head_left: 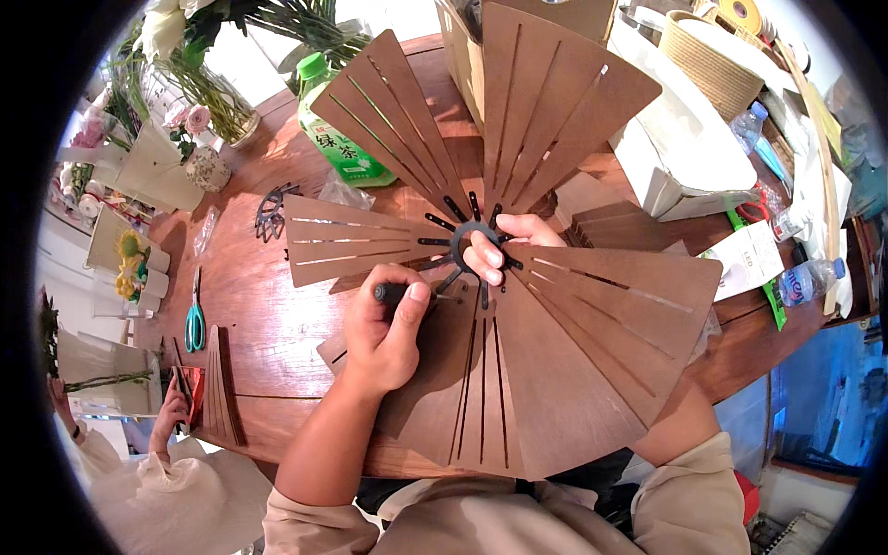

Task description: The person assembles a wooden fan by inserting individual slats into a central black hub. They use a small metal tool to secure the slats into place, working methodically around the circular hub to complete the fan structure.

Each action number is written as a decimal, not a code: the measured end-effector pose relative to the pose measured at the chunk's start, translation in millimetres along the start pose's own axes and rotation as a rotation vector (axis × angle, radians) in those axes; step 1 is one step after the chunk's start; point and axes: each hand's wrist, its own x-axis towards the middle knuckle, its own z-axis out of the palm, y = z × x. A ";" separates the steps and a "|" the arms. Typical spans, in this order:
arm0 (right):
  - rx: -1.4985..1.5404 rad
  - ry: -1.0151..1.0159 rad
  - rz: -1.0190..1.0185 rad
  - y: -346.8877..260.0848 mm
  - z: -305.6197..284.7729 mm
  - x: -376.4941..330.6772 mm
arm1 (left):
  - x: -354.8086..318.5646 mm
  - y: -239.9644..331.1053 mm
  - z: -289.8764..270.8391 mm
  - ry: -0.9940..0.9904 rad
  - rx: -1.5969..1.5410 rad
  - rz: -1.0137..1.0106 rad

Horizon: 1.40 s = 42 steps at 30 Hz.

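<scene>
- Fan-shaped assembly point(518, 277) of thin brown slotted wood panels sits mid-table, w/ panels radiating from a black spoked hub ring point(469, 246) at ctr.
- Panels go out at approx 9, 11, 1, 3-4, 5 and 6 o'clock from the hub; the 11 and 1 ones stand up off the table point(277, 324), the lower ones lie flatter toward the person.
- Right hand point(504, 242) comes from under/behind the panels, fingers point(487, 264) poked through the hub ring and curled on its rim; a narrow pinch hold on the hub.
- Left hand point(384, 328) is at 7 o'clock of the hub, closed round a dark-handled tool point(398, 293), prob a small screwdriver; tip points at 3 o'clock toward the hub's lower-left spokes. Can't tell if the tip touches.
- Handling, my read: panels look light, stiff but thin, w/ long slots that weaken them, so likely to snap or flex if grabbed by the outer edge. Smooth faces, maybe a bit slippery.
- Best hold looks to be the hub ring or panel roots near it, not the wide tips; whole thing prob floppy at the joints until fixed.
- Around it: green drink bottle point(338, 139) at 11 o'clock, a spare black spoked piece point(269, 213) at 9-10 o'clock, teal scissors point(194, 319) at 8-9 o'clock, a loose slotted panel point(222, 384) at 8 o'clock.
- Another person's hand point(169, 412) at far 8 o'clock holds smth reddish; too small to tell what.
- White box point(684, 148) and woven basket point(708, 60) at 1-2 o'clock, well apart from the hub.
</scene>
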 end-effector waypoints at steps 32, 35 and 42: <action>-0.051 0.213 -0.107 20.0 -5.9 11.8 | 108.4 104.1 5.7 -1.181 1.125 -0.316; -0.010 0.237 -0.125 18.3 -4.1 13.7 | 108.8 102.9 6.9 -1.253 1.172 -0.033; 0.114 0.433 -0.202 24.4 16.1 16.5 | 123.0 103.5 30.1 -1.086 1.137 -0.878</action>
